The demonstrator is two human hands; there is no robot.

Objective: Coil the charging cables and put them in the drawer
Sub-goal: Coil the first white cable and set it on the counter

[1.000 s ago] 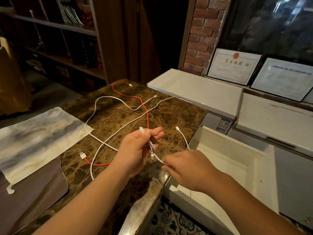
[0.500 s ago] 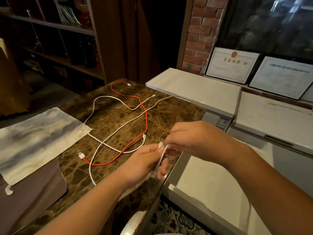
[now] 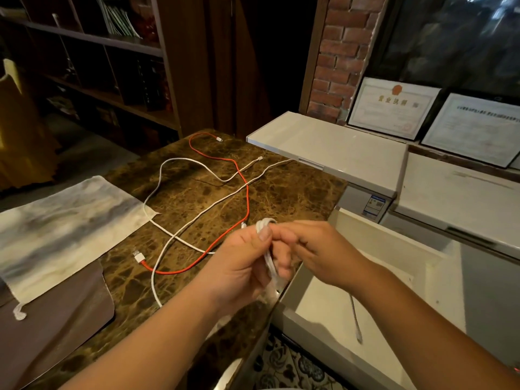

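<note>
At 9 o'clock a cloth (image 3: 64,229) lies on your brown stone table (image 3: 295,198). Two cables, red (image 3: 247,198) and white (image 3: 157,181), sprawl at 12. Your left hand (image 3: 242,266) pinches a white coil (image 3: 268,249); your right hand (image 3: 318,251) pinches it too. The open drawer (image 3: 399,249) sits at 3.

I read this as a shop's service counter. Framed business-licence certificates (image 3: 393,108) lean on the ledge at 1 o'clock above white chest freezers (image 3: 332,147); brown marble countertop (image 3: 287,192) at centre; dark wooden shelving (image 3: 112,40) at 10 o'clock; brick pillar (image 3: 337,66) at 12.
</note>
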